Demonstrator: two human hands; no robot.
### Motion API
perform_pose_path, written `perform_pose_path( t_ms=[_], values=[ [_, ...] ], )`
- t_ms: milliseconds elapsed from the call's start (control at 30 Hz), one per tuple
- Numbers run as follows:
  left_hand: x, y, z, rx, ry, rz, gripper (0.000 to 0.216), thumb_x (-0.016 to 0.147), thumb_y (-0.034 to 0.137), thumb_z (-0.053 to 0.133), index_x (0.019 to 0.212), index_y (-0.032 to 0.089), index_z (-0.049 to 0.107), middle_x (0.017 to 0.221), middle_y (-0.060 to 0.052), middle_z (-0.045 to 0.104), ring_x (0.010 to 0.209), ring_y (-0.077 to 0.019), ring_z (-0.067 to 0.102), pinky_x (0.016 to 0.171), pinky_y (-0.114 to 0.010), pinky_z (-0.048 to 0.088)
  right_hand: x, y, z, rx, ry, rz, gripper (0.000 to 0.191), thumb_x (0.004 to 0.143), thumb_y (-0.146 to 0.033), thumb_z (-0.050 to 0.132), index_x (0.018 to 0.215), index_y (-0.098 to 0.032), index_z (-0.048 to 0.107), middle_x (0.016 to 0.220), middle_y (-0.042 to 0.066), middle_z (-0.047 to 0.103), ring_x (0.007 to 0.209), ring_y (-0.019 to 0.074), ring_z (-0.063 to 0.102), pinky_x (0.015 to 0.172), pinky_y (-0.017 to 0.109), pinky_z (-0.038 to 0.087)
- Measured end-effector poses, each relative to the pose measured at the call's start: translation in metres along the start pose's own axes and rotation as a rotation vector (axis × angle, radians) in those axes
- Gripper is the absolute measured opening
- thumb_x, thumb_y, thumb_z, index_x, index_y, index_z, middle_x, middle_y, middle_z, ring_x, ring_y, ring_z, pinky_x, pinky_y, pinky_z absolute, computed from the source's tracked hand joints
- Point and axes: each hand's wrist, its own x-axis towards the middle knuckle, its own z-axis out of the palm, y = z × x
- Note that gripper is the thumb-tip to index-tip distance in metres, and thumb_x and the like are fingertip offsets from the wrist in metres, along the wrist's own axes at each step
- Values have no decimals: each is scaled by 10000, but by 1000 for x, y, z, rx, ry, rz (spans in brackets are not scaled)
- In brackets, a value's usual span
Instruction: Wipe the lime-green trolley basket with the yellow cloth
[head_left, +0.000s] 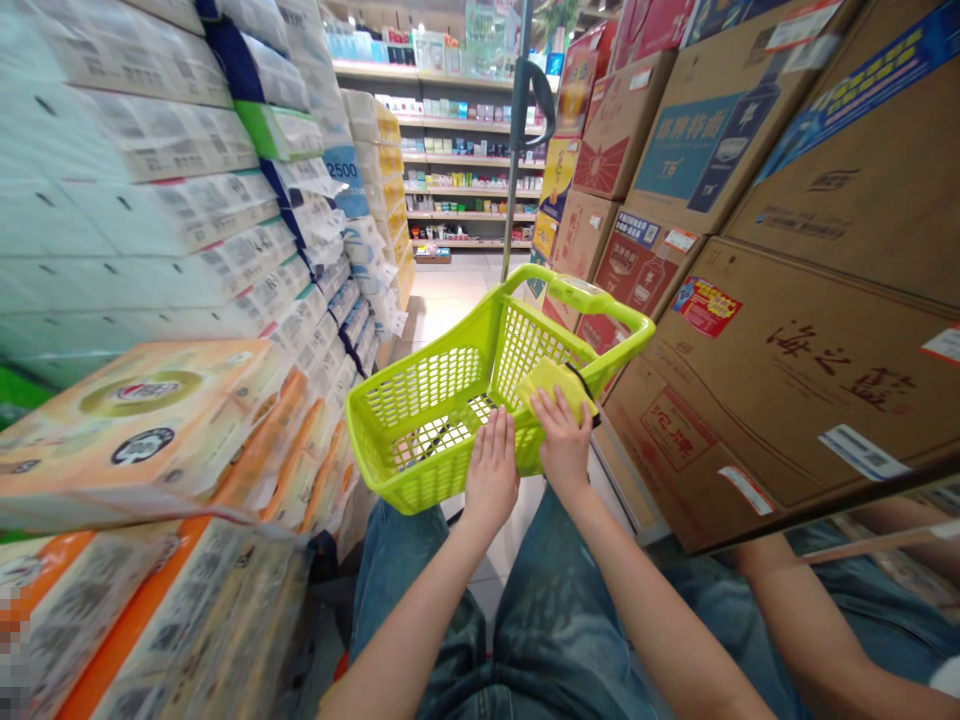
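A lime-green plastic shopping basket (420, 395) with perforated walls stands tilted in view before my knees, its long handle arching at the far right. My left hand (491, 470) is on the near rim, fingers straight and together over the edge, thumb hidden. My right hand (564, 440) presses a folded yellow cloth (551, 378) against the rim near the handle. A dark edge shows beside the cloth. Through the basket's holes the floor is visible.
Stacked tissue packs (165, 220) line the left, with an orange pack (142, 420) nearer me. Cardboard cartons (825, 350) rise close on the right, above a reflective panel (847, 600). A metal pole (514, 210) stands ahead. Stocked shelves (465, 160) close off the far end.
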Motion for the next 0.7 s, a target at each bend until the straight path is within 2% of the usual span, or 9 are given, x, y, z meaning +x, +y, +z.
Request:
perform_pose_path(
  t_ms=[100, 167, 300, 433, 500, 600, 700],
  values=[
    [0, -1, 2, -5, 16, -3, 801, 852, 142, 470, 1559, 25, 112, 1638, -173, 179, 1534, -267, 60, 1240, -458, 205, -15, -26, 7, 36, -52, -61, 660, 810, -8, 400, 1406, -267, 513, 1470, 33, 541, 1441, 199, 382, 1206, 504, 134],
    [0, -2, 3, -19, 28, 2, 815, 851, 139, 464, 1565, 40, 85, 1638, -170, 182, 1534, -264, 71, 1237, -462, 212, -15, -25, 3, 30, -68, -101, 651, 825, -10, 400, 1407, -281, 509, 1467, 30, 544, 1429, 198, 404, 1211, 514, 114],
    [0, -1, 1, -45, 37, 3, 881, 813, 129, 489, 1570, 62, 44, 1649, -160, 137, 1534, -265, 57, 1231, -473, 217, 3, 15, -15, -18, -74, -137, 672, 820, 6, 400, 1391, -330, 516, 1447, 1, 566, 1412, 200, 430, 1210, 560, 44],
    [0, -1, -3, -34, 8, 9, 884, 798, 157, 520, 1560, 29, 91, 1651, -169, 117, 1535, -275, 34, 1236, -464, 202, 29, 65, -31, -75, 64, 17, 657, 786, 1, 422, 1347, -313, 561, 1427, 15, 587, 1409, 213, 432, 1194, 610, 36],
    [0, -1, -4, -24, -1, 10, 876, 799, 164, 527, 1556, 18, 111, 1650, -173, 117, 1535, -275, 33, 1239, -457, 197, 35, 74, -33, -83, 108, 89, 647, 783, -3, 420, 1335, -302, 574, 1427, 24, 586, 1413, 226, 427, 1185, 626, 52],
    [0, -1, -3, -25, 6, 5, 884, 796, 159, 528, 1556, 16, 100, 1649, -178, 117, 1535, -274, 38, 1237, -458, 204, 30, 57, -27, -84, 89, 121, 684, 769, 11, 406, 1371, -281, 545, 1451, 36, 562, 1430, 235, 403, 1181, 617, 100],
    [0, -1, 0, -42, 35, 2, 891, 802, 133, 504, 1567, 48, 55, 1651, -163, 122, 1535, -266, 58, 1233, -466, 219, 11, 16, -12, -45, 3, 41, 713, 763, 22, 406, 1396, -286, 520, 1462, 24, 550, 1440, 222, 387, 1193, 582, 119]
  ],
)
